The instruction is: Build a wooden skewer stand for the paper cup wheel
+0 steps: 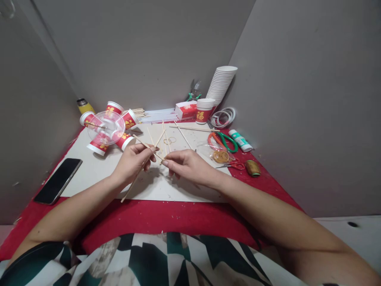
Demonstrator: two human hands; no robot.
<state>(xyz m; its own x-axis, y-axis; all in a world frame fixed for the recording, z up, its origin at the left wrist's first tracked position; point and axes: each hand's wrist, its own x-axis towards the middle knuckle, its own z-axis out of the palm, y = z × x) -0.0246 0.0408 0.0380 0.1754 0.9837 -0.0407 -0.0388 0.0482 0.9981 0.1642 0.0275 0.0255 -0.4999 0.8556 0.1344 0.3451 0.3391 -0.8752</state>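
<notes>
My left hand (pixel 139 159) pinches two thin wooden sticks (pixel 131 187) where they cross, thumb and fingers closed on the crossing. The longer stick slants down toward the board's front edge. My right hand (pixel 183 165) closes its thumb and forefinger on the right end of the other stick. Both hands are above a white board (pixel 178 194). Behind them several loose sticks (pixel 184 136) lie on the board, close to a pair of rubber bands (pixel 171 140). To the left stands an assembly of red paper cups (pixel 130 119) around a clear plastic disc (pixel 114 137).
A black phone (pixel 58 180) lies at left. On the right are scissors (pixel 237 164), a bag of rubber bands (pixel 220 155), a thread spool (pixel 253 168), a green-and-white tube (pixel 240 140) and coiled white cable (pixel 222 118). Stacked paper cups (pixel 219 87) lean against the back wall.
</notes>
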